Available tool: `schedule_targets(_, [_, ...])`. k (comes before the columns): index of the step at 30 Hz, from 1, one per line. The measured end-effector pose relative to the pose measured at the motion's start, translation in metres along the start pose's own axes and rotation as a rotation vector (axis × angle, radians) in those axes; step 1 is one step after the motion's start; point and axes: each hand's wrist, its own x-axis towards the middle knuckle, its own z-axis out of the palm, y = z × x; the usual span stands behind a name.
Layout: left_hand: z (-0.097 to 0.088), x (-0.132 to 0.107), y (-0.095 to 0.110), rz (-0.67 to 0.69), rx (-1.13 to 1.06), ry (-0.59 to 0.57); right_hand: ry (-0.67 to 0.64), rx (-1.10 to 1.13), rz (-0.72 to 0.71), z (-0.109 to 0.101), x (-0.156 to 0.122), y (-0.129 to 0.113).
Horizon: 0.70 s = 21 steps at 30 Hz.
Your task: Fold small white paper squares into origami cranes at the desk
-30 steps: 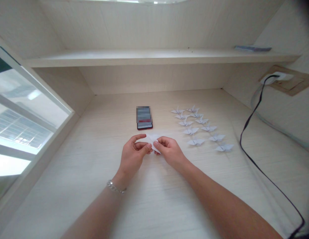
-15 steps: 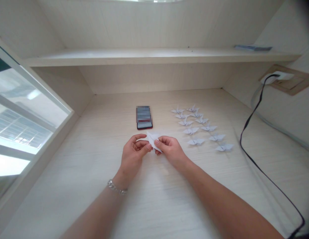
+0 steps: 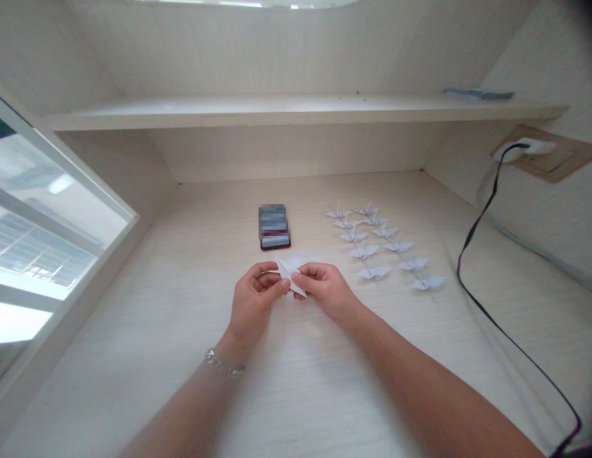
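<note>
A small piece of folded white paper (image 3: 287,271) is held between my two hands, just above the desk. My left hand (image 3: 258,291) pinches its left side, thumb in front and fingers curled behind. On the other side my right hand (image 3: 324,284) grips it between thumb and bent fingers. A crease runs slantwise across the paper, and its lower tip points down to the right. The fingertips behind the paper are partly hidden. To the right of my hands, several folded paper cranes (image 3: 363,251) sit on the desk in two rough columns.
A phone (image 3: 275,243) lies beyond my hands on the pale desk (image 3: 181,267). A black cable (image 3: 487,315) runs from the wall socket (image 3: 547,156) down the right side. Above the desk's back spans a shelf (image 3: 296,118) with a flat bluish item (image 3: 480,95). A window (image 3: 42,222) is at left.
The folded paper has turned slightly between my hands, so its creased face shows more and its tip has shifted a little left. Both hands keep their hold. The whole view has shifted slightly.
</note>
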Motion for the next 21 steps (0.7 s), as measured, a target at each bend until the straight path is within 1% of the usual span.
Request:
schedule_targets(4, [-0.0012, 0.0011, 0.0003, 0.029, 0.031, 0.042, 0.027, -0.053, -0.010, 0.0012, 0.0004, 0.0019])
schedule_targets(7, [-0.0041, 0.0024, -0.0007, 0.022, 0.061, 0.063, 0.052, -0.062, 0.011, 0.0013, 0.0017, 0.0053])
schedule_targets(13, [-0.0050, 0.0029, -0.0023, 0.000, 0.155, 0.046, 0.102, -0.068, -0.007, 0.0019, 0.0033, 0.0086])
schedule_targets(15, [-0.0046, 0.0030, -0.0025, -0.001, 0.178, 0.032, 0.101, -0.042, 0.015, 0.0017, 0.0028, 0.0066])
schedule_targets(19, [-0.0038, 0.0028, -0.0012, 0.023, 0.141, -0.020, 0.043, 0.108, 0.096, -0.0008, 0.0023, 0.0013])
schedule_targets(21, [-0.0035, 0.0026, 0.0001, 0.035, 0.158, -0.017, 0.030, 0.134, 0.115, -0.0016, 0.0025, 0.0000])
